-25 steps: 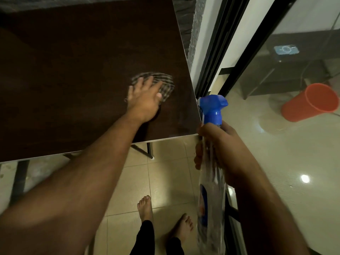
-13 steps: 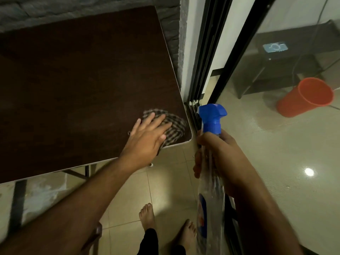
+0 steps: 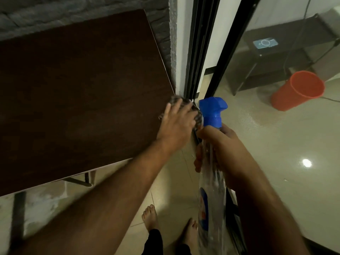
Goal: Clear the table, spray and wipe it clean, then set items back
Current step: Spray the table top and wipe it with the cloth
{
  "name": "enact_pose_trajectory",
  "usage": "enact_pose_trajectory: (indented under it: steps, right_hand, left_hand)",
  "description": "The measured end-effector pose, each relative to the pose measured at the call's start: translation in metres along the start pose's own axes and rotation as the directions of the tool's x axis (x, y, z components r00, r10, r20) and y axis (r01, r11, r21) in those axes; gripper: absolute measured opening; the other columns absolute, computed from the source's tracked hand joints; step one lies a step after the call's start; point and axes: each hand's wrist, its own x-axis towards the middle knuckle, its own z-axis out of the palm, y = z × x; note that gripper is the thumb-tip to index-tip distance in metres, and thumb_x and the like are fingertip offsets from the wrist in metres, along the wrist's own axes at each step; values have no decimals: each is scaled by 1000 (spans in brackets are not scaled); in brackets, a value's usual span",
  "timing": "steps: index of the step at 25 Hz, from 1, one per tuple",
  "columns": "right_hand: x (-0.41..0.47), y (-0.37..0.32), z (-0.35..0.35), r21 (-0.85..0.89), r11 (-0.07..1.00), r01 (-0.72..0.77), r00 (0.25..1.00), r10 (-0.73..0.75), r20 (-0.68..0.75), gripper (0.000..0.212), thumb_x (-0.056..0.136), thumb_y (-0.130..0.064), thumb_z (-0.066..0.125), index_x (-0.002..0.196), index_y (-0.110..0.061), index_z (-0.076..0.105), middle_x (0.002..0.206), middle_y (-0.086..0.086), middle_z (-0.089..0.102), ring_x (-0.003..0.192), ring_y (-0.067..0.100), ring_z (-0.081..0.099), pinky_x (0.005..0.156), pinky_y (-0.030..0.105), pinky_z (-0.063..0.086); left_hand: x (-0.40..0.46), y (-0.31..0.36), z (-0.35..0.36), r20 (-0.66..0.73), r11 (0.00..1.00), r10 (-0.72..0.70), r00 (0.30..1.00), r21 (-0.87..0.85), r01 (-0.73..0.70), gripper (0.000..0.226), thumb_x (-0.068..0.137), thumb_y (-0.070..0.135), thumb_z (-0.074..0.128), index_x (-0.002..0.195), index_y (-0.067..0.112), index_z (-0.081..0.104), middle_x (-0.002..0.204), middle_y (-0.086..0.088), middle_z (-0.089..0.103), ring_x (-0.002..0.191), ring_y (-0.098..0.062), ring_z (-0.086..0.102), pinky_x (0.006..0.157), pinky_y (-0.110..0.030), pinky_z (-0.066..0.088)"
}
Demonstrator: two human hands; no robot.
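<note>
In the head view, the dark brown table fills the part from 9 to 12 o'clock. Its right edge runs close to a grey stone wall and its near edge crosses the picture toward 8 o'clock. A table leg shows under the near edge.

The left hand lies near the centre of the picture, at the right corner of the table. Its fingers are straight and spread, and they press flat on a checked cloth. The cloth is blurred; it sits at the table corner, and part of it seems to go over the edge, but I cannot tell how much.

The right hand is just beside the left one, toward 4 o'clock from it. Its fingers are curled round the neck of a clear spray bottle, which it holds off the table, above the floor. The blue spray head stands above the hand, and the bottle body hangs down toward 6 o'clock.

At 6 o'clock two bare feet stand on the beige tiled floor. A black door frame rises toward 12 o'clock. At 2 o'clock an orange bucket stands on the glossy floor, near a dark low shelf with a pale blue object on top.
</note>
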Motion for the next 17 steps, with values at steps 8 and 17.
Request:
enact_pose_trajectory:
  steps: [8, 17]
  right_hand:
    - [-2, -1, 28, -91, 996, 15, 997, -8, 71, 16, 89, -17, 56, 104, -12, 53, 64, 13, 58, 53, 26, 56, 54, 37, 50]
    - [-4, 5, 114, -157, 987, -21, 960, 64, 273, 18, 90, -19, 57, 108, -19, 52, 75, 14, 56, 61, 27, 57, 56, 34, 53]
  left_hand:
    - [-79, -35, 5, -47, 987, -40, 998, -159, 32, 45, 101, 32, 38, 146, 29, 35, 159, 11, 20, 147, -7, 4, 120, -33, -3]
    - [-174, -193, -14, -162, 888, -449, 879, -194, 418, 44, 103, 33, 33, 147, 26, 34, 158, 6, 24, 147, -12, 11, 118, -36, 3]
